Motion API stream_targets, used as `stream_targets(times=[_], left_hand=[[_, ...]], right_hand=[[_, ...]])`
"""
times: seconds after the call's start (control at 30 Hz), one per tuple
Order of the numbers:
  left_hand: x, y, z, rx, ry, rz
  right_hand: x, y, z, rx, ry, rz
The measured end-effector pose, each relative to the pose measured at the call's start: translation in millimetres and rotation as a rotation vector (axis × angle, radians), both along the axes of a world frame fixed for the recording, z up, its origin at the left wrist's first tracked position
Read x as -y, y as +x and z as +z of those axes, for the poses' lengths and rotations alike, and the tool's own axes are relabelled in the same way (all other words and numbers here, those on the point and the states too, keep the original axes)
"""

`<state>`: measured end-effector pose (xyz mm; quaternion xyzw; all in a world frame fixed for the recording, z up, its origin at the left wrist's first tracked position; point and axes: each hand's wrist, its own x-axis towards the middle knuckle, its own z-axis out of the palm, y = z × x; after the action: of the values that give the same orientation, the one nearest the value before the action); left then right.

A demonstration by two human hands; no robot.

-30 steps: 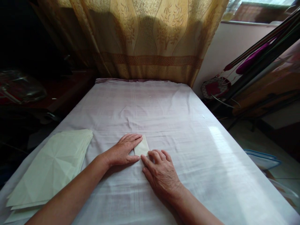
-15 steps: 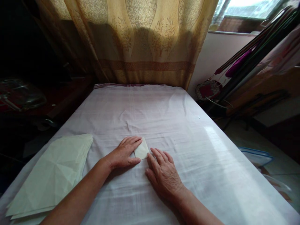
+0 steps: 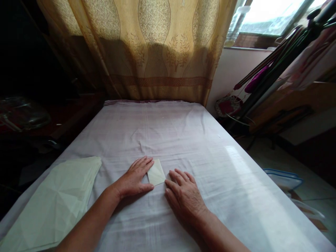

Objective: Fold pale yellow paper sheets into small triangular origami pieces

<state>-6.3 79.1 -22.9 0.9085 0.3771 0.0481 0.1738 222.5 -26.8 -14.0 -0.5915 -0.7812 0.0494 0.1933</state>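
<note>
A small folded piece of pale paper [image 3: 156,173] lies flat on the cloth-covered table [image 3: 147,133], with a crease line across it. My left hand [image 3: 135,175] rests at its left side, fingers stretched out; the index fingertip and the thumb tip touch the paper's edges. At the paper's right corner lies my right hand [image 3: 185,190], palm down with its fingers extended, the index fingertip at or just beside that corner. Neither hand is wrapped around anything. To the left is a stack of larger creased pale paper sheets [image 3: 56,196], partly behind my left forearm.
A patterned yellow curtain [image 3: 154,56] hangs beyond the table's far edge. On the right stand a dark rack [image 3: 273,66] with hanging things and, lower down, blue-rimmed clear containers [image 3: 285,178]. A dark reddish surface [image 3: 68,115] with a clear plastic item is at left.
My view has tilted up slightly. My left hand has drawn a little to the left on the paper, uncovering more of it. The right hand stays near the same corner.
</note>
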Motion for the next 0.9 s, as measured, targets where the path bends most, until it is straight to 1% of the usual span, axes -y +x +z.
stream_targets(times=[0.07, 0.13, 0.23, 0.37, 0.47, 0.6, 0.9], left_hand=[[2, -5, -2.4, 0.0, 0.036, 0.019], [5, -9, -5.8, 0.003, 0.08, 0.042], [11, -11, -12.6, 0.039, 0.175, 0.074], [18, -7, -22.3, 0.109, 0.307, 0.157], [20, -4, -27.4, 0.125, 0.363, 0.195], [20, -3, -28.9, 0.113, 0.384, 0.216], [22, -3, -23.4, 0.115, 0.334, 0.211]], right_hand=[[-11, -1, 5.3, -0.033, 0.004, -0.026], [-23, -5, 7.4, -0.059, 0.011, -0.081], [-35, -11, 2.2, -0.083, -0.01, -0.108], [-33, -17, -10.6, -0.13, 0.033, -0.087], [-29, -18, -15.0, -0.152, 0.04, -0.078], [-31, -16, -15.4, -0.157, 0.025, -0.074], [-29, -15, -17.7, -0.161, -0.016, -0.042]])
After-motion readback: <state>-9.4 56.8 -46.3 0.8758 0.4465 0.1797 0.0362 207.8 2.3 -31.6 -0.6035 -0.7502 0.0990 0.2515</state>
